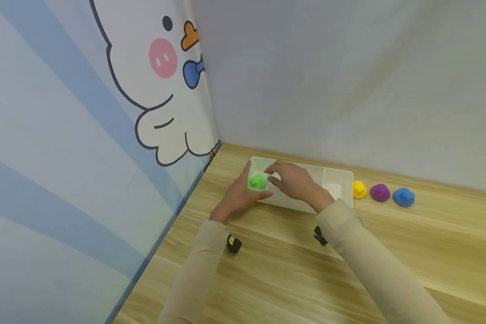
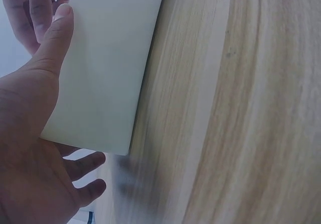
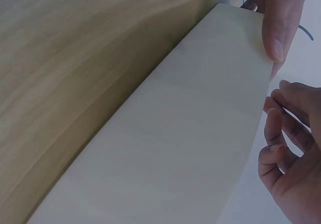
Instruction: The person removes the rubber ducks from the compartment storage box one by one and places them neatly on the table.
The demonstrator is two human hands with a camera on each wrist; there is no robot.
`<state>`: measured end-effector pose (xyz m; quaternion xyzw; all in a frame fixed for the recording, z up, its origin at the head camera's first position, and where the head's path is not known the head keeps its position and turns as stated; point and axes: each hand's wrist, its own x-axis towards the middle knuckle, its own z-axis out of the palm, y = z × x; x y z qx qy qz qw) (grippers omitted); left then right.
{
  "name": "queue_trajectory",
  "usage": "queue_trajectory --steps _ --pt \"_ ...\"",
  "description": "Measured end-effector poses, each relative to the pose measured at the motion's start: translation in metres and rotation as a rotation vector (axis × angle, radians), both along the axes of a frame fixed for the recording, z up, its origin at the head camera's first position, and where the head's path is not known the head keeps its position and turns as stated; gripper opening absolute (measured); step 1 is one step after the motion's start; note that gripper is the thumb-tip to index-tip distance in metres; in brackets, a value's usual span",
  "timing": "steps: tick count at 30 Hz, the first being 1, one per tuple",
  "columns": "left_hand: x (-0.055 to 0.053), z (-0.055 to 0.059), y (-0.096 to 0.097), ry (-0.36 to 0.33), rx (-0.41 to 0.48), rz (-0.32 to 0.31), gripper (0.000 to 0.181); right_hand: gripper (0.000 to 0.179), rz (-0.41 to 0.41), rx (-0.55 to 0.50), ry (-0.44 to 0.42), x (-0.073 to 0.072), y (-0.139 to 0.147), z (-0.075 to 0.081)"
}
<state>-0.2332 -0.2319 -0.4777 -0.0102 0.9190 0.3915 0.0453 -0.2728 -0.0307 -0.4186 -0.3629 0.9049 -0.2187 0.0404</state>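
Note:
A long white divided box (image 1: pixel 340 177) stands against the back wall, with a green toy duck (image 1: pixel 258 182) in its left end compartment. My left hand (image 1: pixel 240 194) grips that end, its thumb along the front wall and its fingers round the side; the box's front wall (image 2: pixel 105 68) fills much of the left wrist view. Over the box, just right of the green duck, my right hand (image 1: pixel 293 180) hovers with loosely bent fingers (image 3: pixel 273 128). Nothing shows between its thumb and fingers.
Right of the box, a yellow duck (image 1: pixel 359 190), a purple duck (image 1: pixel 380 192) and a blue duck (image 1: pixel 404 197) sit in a row on the wooden table (image 1: pixel 283 270). A printed curtain (image 1: pixel 117 135) hangs along the left edge, and a plain pale curtain (image 1: pixel 328 81) behind.

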Motion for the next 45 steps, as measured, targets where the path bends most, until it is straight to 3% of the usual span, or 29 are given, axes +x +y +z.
queue_trajectory --steps 13,21,45 --pt "0.000 0.000 0.000 -0.004 -0.044 -0.012 0.123 0.030 0.023 -0.024 -0.027 -0.006 -0.014 -0.008" --pt "-0.003 0.003 0.002 0.018 -0.064 -0.042 0.121 0.028 -0.032 -0.001 -0.047 -0.014 -0.023 -0.009" --pt "0.004 0.001 -0.003 0.029 -0.074 -0.026 0.119 0.029 -0.030 0.057 -0.001 -0.019 -0.049 -0.014"
